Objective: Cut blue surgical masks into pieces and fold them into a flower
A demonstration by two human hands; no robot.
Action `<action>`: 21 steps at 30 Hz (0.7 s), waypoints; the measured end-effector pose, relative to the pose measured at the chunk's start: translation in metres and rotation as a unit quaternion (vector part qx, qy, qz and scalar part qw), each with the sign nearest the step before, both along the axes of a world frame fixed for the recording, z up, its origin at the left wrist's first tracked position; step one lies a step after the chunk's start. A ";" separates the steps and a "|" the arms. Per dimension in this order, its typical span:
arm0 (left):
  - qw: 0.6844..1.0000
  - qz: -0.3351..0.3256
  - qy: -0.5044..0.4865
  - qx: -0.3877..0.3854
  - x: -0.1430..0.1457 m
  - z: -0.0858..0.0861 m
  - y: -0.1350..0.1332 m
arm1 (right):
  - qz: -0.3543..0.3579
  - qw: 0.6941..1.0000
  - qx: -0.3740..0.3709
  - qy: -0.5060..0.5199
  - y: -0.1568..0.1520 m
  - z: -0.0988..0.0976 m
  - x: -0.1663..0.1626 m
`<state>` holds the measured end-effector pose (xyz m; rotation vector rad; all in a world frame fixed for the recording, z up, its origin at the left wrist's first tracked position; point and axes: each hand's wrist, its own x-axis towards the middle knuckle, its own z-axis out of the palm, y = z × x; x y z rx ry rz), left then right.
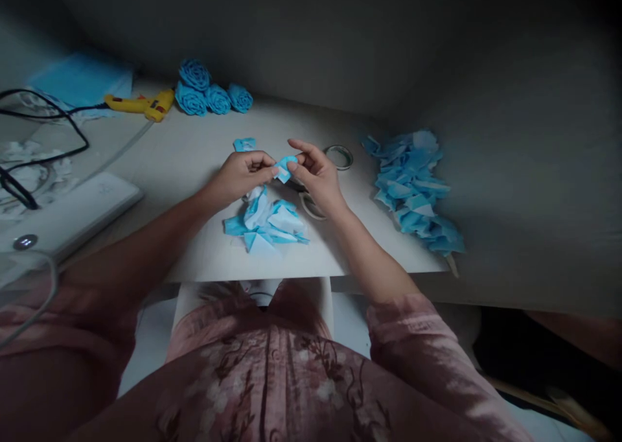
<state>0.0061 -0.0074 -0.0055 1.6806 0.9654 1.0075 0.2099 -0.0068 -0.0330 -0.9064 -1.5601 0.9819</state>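
Observation:
Both my hands meet above the white table (194,150) and pinch one small blue fabric piece (284,168) between their fingertips. My left hand (241,175) grips it from the left, my right hand (315,173) from the right. Just below the hands lies a loose heap of blue and white folded fabric pieces (265,221). A single blue piece (244,144) rests on the table beyond my left hand.
Several finished blue fabric roses (208,92) sit at the back beside a yellow glue gun (143,105). A large pile of blue pieces (415,189) lies at the right. A tape ring (339,157) is behind my right hand. A white device (68,215) and black cables (43,137) occupy the left.

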 end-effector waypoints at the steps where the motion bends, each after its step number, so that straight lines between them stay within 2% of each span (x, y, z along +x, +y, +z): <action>1: 1.000 0.003 -0.005 0.000 0.000 0.000 0.000 | -0.006 1.000 -0.001 0.011 0.000 0.000 0.000; 7: 1.000 -0.002 0.000 0.008 0.000 0.000 0.001 | -0.010 0.999 -0.046 0.021 -0.005 0.008 -0.001; 11: 0.999 -0.015 0.020 0.019 0.000 -0.002 -0.001 | 0.023 0.999 -0.039 0.021 -0.006 0.009 -0.003; 15: 0.999 -0.022 0.030 0.028 0.000 -0.002 -0.001 | 0.011 0.999 -0.037 0.019 -0.004 0.007 -0.002; 21: 1.000 0.012 -0.004 0.008 0.000 -0.003 0.001 | 0.004 0.993 -0.087 0.075 -0.002 0.008 0.003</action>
